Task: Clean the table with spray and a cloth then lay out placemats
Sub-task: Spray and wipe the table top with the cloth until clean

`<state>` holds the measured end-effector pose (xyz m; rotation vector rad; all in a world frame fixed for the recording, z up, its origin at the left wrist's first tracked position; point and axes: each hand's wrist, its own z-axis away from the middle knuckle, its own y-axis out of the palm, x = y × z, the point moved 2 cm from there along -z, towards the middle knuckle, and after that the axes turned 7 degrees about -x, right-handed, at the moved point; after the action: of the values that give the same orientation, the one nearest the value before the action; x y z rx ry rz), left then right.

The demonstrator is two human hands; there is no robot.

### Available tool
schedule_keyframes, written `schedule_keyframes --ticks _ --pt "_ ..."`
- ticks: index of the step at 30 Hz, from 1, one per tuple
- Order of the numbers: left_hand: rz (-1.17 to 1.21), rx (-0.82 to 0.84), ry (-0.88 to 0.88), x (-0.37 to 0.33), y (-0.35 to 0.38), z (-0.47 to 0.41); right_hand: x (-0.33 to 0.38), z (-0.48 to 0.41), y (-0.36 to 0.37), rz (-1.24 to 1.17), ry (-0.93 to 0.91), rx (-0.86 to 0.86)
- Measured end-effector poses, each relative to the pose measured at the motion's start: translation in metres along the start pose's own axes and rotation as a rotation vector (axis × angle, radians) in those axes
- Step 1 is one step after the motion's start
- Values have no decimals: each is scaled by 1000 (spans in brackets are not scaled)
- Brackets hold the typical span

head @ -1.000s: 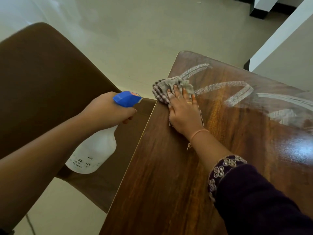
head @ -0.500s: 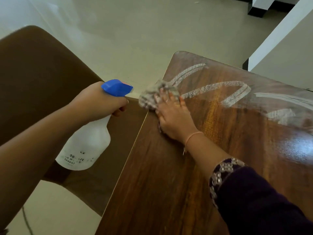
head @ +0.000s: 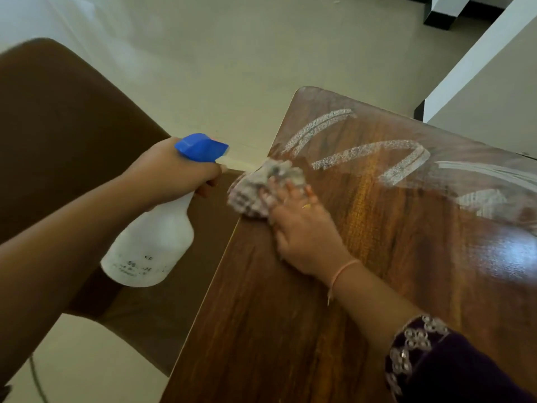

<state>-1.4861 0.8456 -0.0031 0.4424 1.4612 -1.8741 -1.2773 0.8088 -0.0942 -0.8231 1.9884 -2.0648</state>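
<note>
My left hand (head: 171, 170) grips the neck of a white spray bottle (head: 151, 242) with a blue trigger head, held in the air just left of the table's left edge. My right hand (head: 302, 228) lies flat with straight fingers on a checked grey cloth (head: 255, 190), pressing it onto the glossy wooden table (head: 290, 330) at that left edge. Part of the cloth hangs over the edge. White foamy spray streaks (head: 363, 155) cross the far part of the tabletop.
A brown chair (head: 58, 126) stands left of the table, under the bottle. A white wall or pillar (head: 479, 82) rises at the far right behind the table. Pale tiled floor (head: 232, 53) lies beyond the table's far corner.
My right hand has slid the cloth leftward to the table's left edge, so it now overhangs. The left hand with the bottle has stayed beside the table, shifting only slightly.
</note>
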Motion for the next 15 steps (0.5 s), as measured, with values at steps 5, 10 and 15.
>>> schedule_keyframes --ticks 5,10,15 --pt "143 122 26 -28 20 -19 -99 -27 -28 16 528 -108" --pt "130 170 84 -49 34 -45 -121 -26 -33 23 619 -131" --pt "-165 61 162 -55 40 -64 -120 -26 -32 38 629 -130"
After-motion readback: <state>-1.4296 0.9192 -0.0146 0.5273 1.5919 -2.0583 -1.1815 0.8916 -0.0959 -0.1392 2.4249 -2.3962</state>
